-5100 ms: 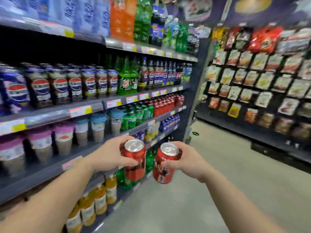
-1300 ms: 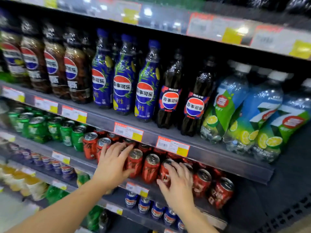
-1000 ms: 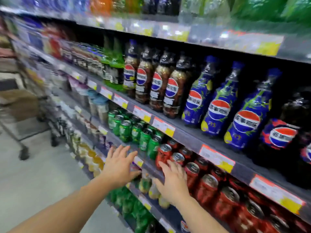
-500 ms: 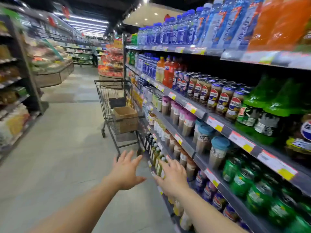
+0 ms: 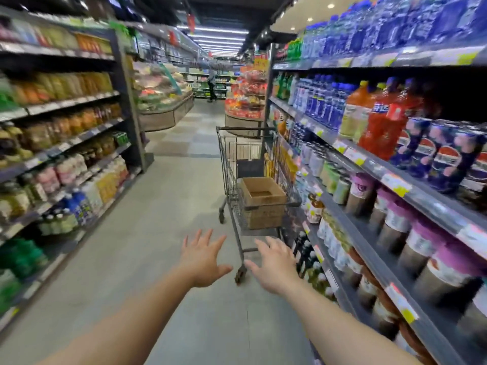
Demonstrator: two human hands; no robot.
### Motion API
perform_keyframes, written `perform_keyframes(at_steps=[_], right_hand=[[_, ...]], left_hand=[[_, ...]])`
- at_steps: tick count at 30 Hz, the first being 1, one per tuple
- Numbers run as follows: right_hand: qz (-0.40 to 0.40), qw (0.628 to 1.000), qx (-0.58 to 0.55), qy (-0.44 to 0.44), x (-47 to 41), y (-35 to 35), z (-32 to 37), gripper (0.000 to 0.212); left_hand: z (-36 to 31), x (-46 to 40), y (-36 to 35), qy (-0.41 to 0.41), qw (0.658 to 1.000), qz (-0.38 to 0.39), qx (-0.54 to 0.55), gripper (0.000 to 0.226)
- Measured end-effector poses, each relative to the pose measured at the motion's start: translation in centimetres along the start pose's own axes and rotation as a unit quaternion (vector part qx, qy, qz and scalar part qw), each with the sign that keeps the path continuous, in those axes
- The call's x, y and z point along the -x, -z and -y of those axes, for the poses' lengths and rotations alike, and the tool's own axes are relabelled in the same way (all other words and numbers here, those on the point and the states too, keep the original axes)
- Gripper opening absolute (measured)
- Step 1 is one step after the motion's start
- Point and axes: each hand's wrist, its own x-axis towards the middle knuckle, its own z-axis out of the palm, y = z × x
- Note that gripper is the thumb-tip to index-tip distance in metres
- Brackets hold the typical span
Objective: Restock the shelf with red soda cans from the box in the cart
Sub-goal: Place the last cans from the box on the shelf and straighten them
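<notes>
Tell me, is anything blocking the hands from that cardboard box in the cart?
Only open floor lies before the left hand and right hand. The brown cardboard box sits inside the grey wire shopping cart, so they must reach over its rim.

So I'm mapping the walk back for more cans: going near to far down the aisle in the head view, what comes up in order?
Left hand and right hand → cart with the cardboard box → red display stand → a distant person.

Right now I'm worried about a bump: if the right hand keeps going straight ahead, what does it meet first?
Probably the cart, near its lower frame; depth is unclear.
</notes>
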Motion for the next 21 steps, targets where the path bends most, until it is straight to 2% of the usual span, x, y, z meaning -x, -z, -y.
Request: perform_keyframes(at_steps=[9, 14, 21], right_hand=[[-0.017, 0.998, -0.008, 0.063, -20.6, 2.3, 3.5, 0.064], [-0.036, 0.998, -0.004, 0.042, -31.6, 1.0, 4.4, 0.063], [-0.035, 0.997, -0.056, -0.037, -45.8, 0.6, 6.3, 0.062]], left_hand=[[7.4, -17.7, 3.8, 0.062, 0.997, -0.034, 0.037, 0.081], [10.7, -29.5, 4.0, 0.021, 0.998, -0.043, 0.051, 0.079], [17.3, -45.9, 7.0, -0.034, 0.999, -0.030, 0.025, 0.080]])
